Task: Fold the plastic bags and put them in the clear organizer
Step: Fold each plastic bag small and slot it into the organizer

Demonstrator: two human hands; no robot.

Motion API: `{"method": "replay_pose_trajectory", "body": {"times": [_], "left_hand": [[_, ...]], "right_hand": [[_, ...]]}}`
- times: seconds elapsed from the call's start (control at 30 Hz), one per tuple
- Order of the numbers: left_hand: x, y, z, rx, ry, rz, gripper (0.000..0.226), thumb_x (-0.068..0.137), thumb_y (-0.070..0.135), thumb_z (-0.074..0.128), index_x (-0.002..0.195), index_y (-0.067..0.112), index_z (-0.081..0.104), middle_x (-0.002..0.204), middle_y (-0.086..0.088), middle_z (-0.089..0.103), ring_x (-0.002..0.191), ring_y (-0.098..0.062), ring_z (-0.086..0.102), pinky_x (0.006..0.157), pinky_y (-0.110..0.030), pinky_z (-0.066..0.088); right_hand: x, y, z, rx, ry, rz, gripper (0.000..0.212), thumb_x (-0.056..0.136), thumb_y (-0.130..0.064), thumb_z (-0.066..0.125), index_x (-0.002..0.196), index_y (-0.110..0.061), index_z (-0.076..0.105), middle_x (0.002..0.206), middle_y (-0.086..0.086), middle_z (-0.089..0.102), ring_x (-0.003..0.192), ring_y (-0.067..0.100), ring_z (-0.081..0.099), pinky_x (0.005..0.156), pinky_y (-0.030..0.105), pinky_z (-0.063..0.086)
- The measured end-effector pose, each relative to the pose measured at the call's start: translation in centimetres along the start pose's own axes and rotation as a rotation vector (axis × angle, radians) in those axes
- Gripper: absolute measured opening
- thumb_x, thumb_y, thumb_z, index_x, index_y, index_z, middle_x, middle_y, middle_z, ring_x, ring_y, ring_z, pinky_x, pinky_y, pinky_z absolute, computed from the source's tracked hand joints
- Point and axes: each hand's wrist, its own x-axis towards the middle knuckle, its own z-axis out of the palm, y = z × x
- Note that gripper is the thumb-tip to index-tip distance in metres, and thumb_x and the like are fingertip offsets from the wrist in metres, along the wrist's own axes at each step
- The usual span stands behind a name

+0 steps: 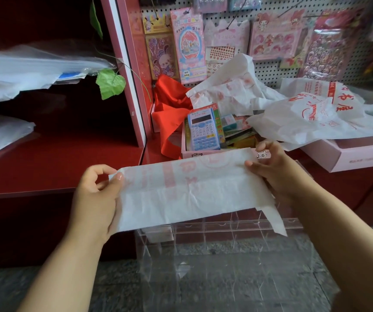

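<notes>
— Where is the bag [187,190]?
— We hold it stretched above the organizer [226,244], long axis running hand to hand: left hand [95,194] pinches one end, right hand [273,167] the other.
— Next fold?
— Probably end to end; both hands are equally near.
</notes>
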Motion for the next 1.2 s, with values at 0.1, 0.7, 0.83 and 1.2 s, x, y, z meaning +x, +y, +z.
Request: {"method": "replay_pose_trajectory", "body": {"times": [0.1,0.7,0.83,1.2], "left_hand": [[0.2,0.1,-0.1,-0.048,-0.02,-0.055,0.025,0.097,0.011,0.057,0.096,0.035,0.058,0.073,-0.003,0.057,0.055,-0.01,0.049,0.054,-0.025,0.039],[0.6,0.5,-1.5,-0.189,-0.331,-0.268,0.041,0.085,0.006,0.061,0.12,0.029,0.057,0.092,-0.013,0.07,0.081,-0.02,0.068,0.074,-0.035,0.057],[0.6,0.1,-1.5,-0.104,-0.383,-0.292,0.044,0.068,-0.002,0.066,0.109,0.014,0.064,0.095,-0.018,0.07,0.083,-0.023,0.067,0.08,-0.033,0.052],[1.2,-0.5,-1.6,0.148,-0.191,-0.09,0.029,0.081,-0.009,0.069,0.1,0.013,0.07,0.13,0.004,0.054,0.092,0.007,0.056,0.085,-0.014,0.039]], "right_hand": [[0.3,0.4,0.2,-0.019,0.01,-0.061,0.024,0.093,-0.002,0.058,0.078,-0.019,0.05,0.074,0.009,0.06,0.061,0.017,0.058,0.046,0.025,0.048],[0.5,0.8,-0.7,0.147,-0.158,0.035,0.047,0.063,0.004,0.07,0.107,-0.011,0.069,0.1,0.012,0.072,0.083,0.023,0.073,0.062,0.028,0.058],[0.5,1.0,-0.8,0.13,-0.135,0.025,0.036,0.077,0.011,0.065,0.104,-0.013,0.069,0.094,0.011,0.073,0.077,0.021,0.072,0.057,0.029,0.057],[0.2,1.2,-0.6,-0.214,-0.111,-0.02,0.036,0.073,0.005,0.076,0.098,-0.02,0.075,0.095,0.001,0.076,0.081,0.017,0.072,0.074,0.03,0.058]]}}
